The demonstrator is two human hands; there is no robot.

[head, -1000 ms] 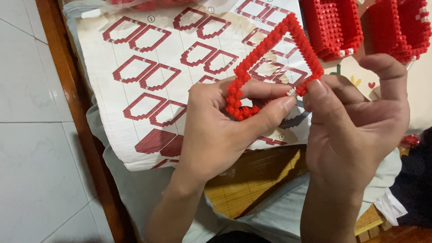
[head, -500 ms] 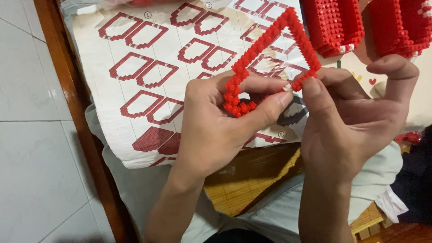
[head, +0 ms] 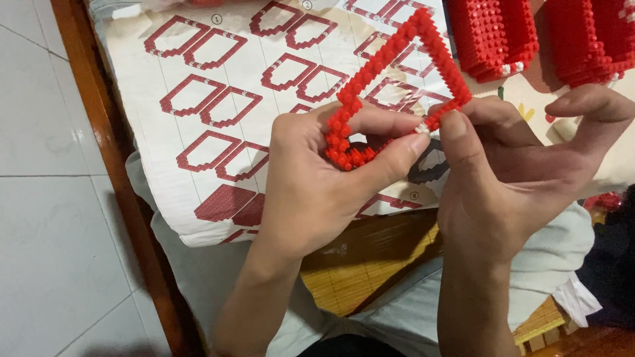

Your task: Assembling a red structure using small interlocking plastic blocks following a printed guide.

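We pinch a red bead-brick frame (head: 397, 86) between both hands above the instruction sheet.

Our left hand (head: 317, 178) grips the frame's lower left corner, thumb (head: 390, 155) pressed against the curled fingers with the red pieces between them; our right hand (head: 516, 172) nips the lower right edge between thumb tip (head: 456, 135) and forefinger, its other fingers curled loosely away. The frame is an open, roughly triangular outline whose apex points up and away from us, its long axis running from our left fingers to that peak. Beneath it lies the white instruction sheet (head: 198, 119), printed with rows of red outline diagrams, spread toward the wooden edge (head: 112, 152) at the left. Two red stacks of built pieces (head: 493, 36) stand at the sheet's far right corner.
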